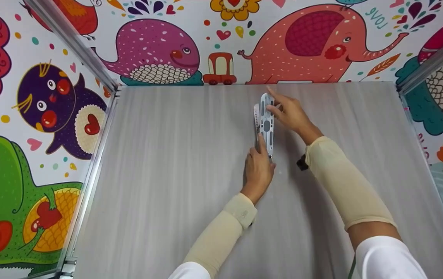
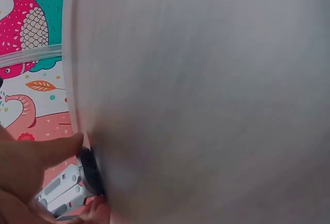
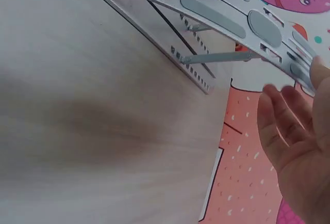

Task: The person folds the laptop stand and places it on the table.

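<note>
Folding stand [image 1: 267, 123] near table's [image 1: 175, 174] far edge; left hand [image 1: 259, 168] grips it; right hand [image 1: 289, 112] touches, fingers straight.

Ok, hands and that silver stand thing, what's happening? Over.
Left hand grips the stand's near end. Right hand open, touching its raised top. Folding stand propped on table. Nothing blocking.

Grey wood-grain table [image 1: 175, 186]; cartoon animal wallpaper [image 1: 306, 42] behind and beside; metal frame rails [image 1: 90, 170] along edges.
</note>
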Action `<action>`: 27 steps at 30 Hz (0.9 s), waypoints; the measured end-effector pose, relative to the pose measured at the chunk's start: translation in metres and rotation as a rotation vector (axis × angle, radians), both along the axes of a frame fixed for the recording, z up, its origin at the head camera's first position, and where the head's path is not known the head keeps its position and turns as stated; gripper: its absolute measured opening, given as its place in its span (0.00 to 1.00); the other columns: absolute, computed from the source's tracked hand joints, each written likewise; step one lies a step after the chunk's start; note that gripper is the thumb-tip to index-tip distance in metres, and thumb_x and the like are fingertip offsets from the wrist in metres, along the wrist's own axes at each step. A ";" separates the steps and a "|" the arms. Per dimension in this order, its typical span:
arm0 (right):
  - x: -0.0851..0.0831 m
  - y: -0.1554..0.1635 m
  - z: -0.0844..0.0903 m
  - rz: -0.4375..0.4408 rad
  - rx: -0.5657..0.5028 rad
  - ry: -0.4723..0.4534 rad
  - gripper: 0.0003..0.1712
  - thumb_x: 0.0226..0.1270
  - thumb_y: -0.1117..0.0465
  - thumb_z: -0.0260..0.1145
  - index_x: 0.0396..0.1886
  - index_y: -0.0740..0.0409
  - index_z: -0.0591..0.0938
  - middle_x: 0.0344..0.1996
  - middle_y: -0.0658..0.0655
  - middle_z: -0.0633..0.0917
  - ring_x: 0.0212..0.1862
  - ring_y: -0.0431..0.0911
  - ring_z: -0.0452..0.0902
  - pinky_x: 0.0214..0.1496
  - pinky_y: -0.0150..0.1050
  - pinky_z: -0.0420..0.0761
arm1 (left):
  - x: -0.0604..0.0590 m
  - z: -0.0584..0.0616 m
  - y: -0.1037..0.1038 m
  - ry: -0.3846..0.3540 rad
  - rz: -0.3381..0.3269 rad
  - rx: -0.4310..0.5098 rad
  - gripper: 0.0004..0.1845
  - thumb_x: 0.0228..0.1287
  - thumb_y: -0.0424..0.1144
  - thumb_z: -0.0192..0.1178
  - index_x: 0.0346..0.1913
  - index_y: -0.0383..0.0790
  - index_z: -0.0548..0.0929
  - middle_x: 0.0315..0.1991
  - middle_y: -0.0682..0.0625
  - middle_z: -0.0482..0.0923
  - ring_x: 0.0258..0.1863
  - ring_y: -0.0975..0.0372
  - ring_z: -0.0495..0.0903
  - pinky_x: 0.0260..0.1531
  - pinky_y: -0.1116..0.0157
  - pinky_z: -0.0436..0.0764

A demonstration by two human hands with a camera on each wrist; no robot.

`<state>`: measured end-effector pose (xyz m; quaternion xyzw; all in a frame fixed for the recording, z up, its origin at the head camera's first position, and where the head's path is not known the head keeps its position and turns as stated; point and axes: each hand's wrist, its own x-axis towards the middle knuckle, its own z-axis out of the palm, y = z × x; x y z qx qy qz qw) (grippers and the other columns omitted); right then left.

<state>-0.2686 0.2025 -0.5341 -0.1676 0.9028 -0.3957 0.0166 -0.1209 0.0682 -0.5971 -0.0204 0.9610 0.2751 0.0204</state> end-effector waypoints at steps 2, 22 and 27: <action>-0.002 -0.004 0.000 -0.006 -0.023 -0.039 0.39 0.74 0.52 0.65 0.76 0.18 0.60 0.46 0.57 0.85 0.40 0.50 0.85 0.45 0.48 0.88 | 0.000 0.000 0.001 0.001 0.001 -0.031 0.61 0.58 0.45 0.76 0.84 0.49 0.43 0.50 0.40 0.75 0.46 0.52 0.80 0.46 0.56 0.83; -0.001 -0.014 -0.010 -0.144 -0.135 -0.045 0.30 0.74 0.57 0.66 0.71 0.30 0.75 0.42 0.56 0.85 0.37 0.47 0.80 0.31 0.32 0.82 | -0.003 -0.005 -0.006 0.047 -0.018 -0.161 0.60 0.54 0.53 0.77 0.83 0.51 0.49 0.42 0.43 0.82 0.39 0.51 0.85 0.34 0.53 0.83; -0.002 -0.016 -0.009 -0.170 -0.131 0.007 0.28 0.73 0.60 0.67 0.71 0.38 0.77 0.40 0.58 0.86 0.36 0.47 0.79 0.32 0.31 0.77 | -0.005 -0.006 -0.012 0.082 -0.053 -0.162 0.61 0.52 0.53 0.78 0.83 0.50 0.50 0.40 0.43 0.82 0.37 0.52 0.85 0.34 0.53 0.82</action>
